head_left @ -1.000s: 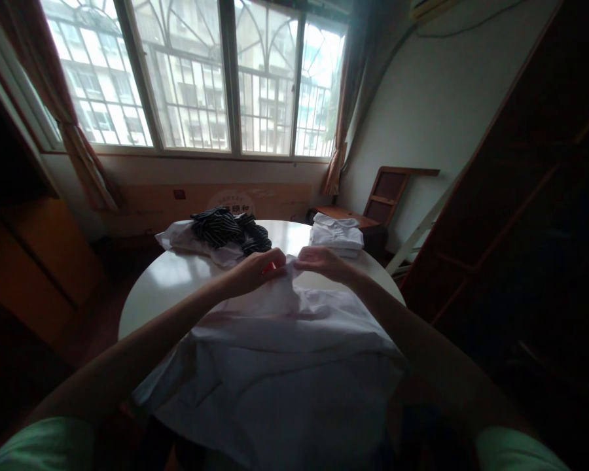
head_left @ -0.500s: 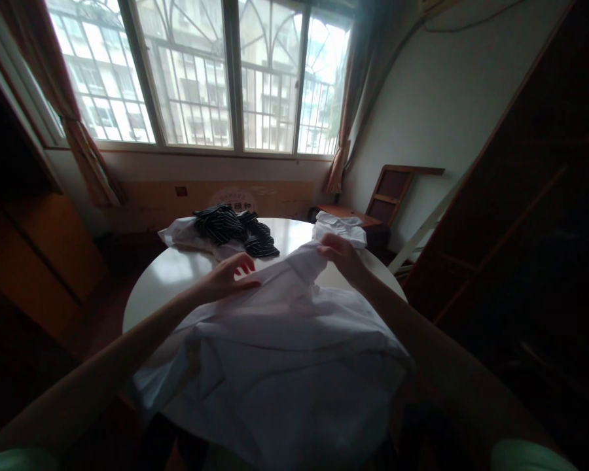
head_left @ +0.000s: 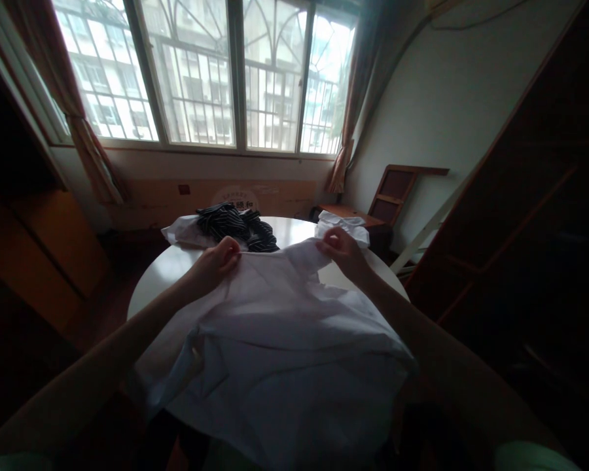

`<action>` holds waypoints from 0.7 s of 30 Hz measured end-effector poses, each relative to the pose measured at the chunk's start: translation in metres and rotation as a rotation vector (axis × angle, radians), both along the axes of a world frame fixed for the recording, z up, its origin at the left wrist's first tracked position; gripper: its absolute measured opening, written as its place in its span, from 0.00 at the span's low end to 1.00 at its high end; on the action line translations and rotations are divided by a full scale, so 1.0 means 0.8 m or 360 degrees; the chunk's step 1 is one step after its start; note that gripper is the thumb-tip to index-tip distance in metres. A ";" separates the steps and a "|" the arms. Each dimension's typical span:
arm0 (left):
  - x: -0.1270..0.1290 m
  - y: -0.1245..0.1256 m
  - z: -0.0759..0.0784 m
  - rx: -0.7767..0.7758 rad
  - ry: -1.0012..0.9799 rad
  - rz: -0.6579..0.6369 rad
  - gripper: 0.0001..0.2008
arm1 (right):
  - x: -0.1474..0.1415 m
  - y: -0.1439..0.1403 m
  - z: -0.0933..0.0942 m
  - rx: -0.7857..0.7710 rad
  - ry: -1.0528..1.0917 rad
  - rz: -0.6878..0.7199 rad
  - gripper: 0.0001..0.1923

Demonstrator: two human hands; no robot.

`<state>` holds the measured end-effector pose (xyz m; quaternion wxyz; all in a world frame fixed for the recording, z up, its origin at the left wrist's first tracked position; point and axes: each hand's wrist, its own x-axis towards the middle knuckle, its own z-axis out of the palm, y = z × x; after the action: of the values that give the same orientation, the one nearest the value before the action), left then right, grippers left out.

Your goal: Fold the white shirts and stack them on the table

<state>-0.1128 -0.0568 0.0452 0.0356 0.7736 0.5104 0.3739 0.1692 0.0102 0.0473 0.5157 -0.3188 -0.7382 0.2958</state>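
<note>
Fingers (head_left: 228, 252) of the person's left hand (head_left: 214, 261) pinch the far edge of a white shirt (head_left: 275, 353), closed on the cloth, while the right hand (head_left: 338, 252) grips the same edge a little to the right, its fingers curled shut around a bunched fold. Between the two hands the edge runs taut and level. Nearer than the fingers, the shirt spreads wide and rumpled over the near half of a round white desk (head_left: 161, 278), its lower part spilling over the desk's near rim toward the wearer of the camera. Both bare forearms reach in from the bottom corners, one on each side of the cloth.

Just beyond the left fingers lies a dark striped garment (head_left: 235, 226) in a loose heap, resting partly on a crumpled pale cloth (head_left: 181, 232) at the desk's far left. Just beyond the right fingers sits a small stack of folded white clothes (head_left: 346, 227) at the far right rim, close to the knuckles; whether it touches them cannot be told. Farther right, a wooden chair (head_left: 392, 193) stands by the wall. Behind everything, a wide barred window (head_left: 216, 72) with drawn curtains looks onto apartment blocks.
</note>
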 end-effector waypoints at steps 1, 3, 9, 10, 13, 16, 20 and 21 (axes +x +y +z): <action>-0.003 0.002 0.004 -0.0031 -0.0029 -0.0016 0.05 | 0.000 0.000 0.002 0.0004 0.0003 0.0017 0.13; -0.008 0.005 0.008 -0.0084 -0.0029 -0.0054 0.08 | -0.001 -0.001 0.006 0.0047 -0.0016 0.0060 0.16; -0.002 0.010 0.003 -0.0061 0.0118 -0.0143 0.14 | -0.002 -0.008 0.014 0.0171 -0.0202 0.0136 0.11; 0.004 0.010 0.001 -0.0063 0.0153 -0.0149 0.14 | -0.003 -0.009 0.014 0.0177 -0.0209 0.0131 0.11; 0.033 0.008 -0.006 -0.0020 0.0306 -0.0099 0.14 | -0.006 -0.017 0.015 0.0216 -0.0266 0.0094 0.10; 0.069 0.002 -0.007 0.0133 0.0412 0.0002 0.16 | -0.011 -0.030 0.022 0.0315 -0.0377 0.0017 0.09; 0.103 -0.003 -0.001 0.0206 0.0496 0.0048 0.15 | -0.017 -0.046 0.031 0.0424 -0.0421 -0.0070 0.09; 0.107 -0.003 0.001 0.0193 0.0515 0.0048 0.14 | -0.018 -0.048 0.032 0.0425 -0.0398 -0.0058 0.09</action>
<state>-0.0271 -0.0592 0.0459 -0.0994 0.8166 0.4976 0.2751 0.1551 -0.0282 0.0726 0.4629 -0.2949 -0.8234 0.1439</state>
